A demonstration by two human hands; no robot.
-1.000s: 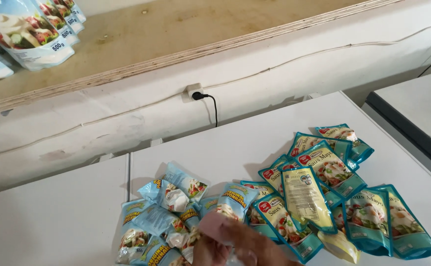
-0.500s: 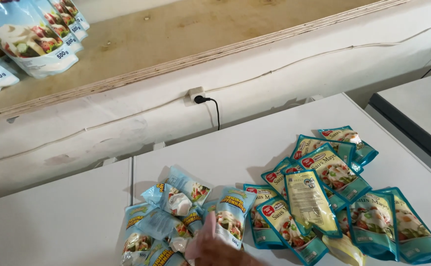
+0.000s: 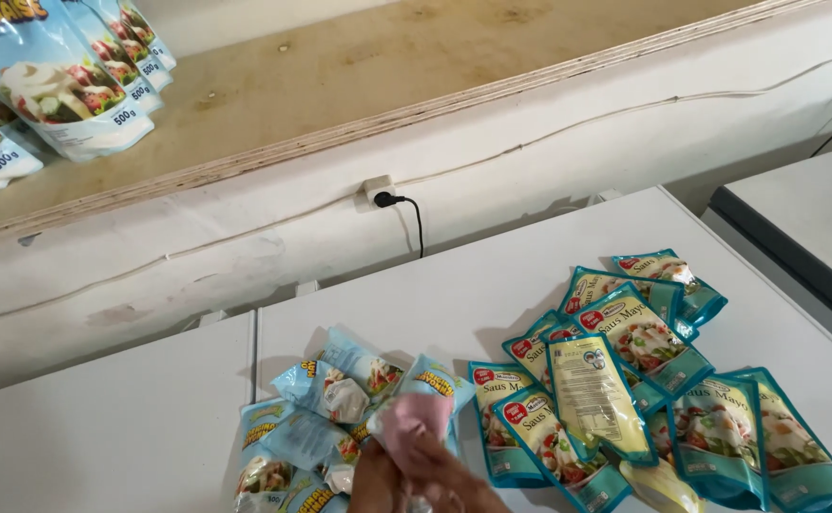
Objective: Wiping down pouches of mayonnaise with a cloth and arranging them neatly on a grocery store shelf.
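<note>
**Hand position over the light-blue sachet pile**

Far left, on the raised plywood shelf [image 3: 359, 76], large light-blue pouches [image 3: 50, 81] stand in a row, well apart from my working area. Below the shelf, a white wall socket [image 3: 378, 190] with a black plug sits on the white wall.

On the white table [image 3: 102, 437], near left of centre, lies a loose pile of small light-blue sachets [image 3: 325, 394]. The sachets overlap one another at mixed angles.

My hand [image 3: 416, 470] enters from the near edge, just right of that pile. I cannot tell whether it is my left or right hand; only one hand shows. Its fingers are closed on one light-blue sachet [image 3: 425, 399], pinched at the lower end, with a pale pink surface facing the camera. The long axis of this sachet runs near to far, tilted slightly right, with the top pointing away from me. It rests against the pile's right edge.

To the right, a second group of teal sachets [image 3: 644, 389] fans out across the table, overlapping, one showing its yellow back. This group lies just beside my hand, nearer than the shelf.
</note>
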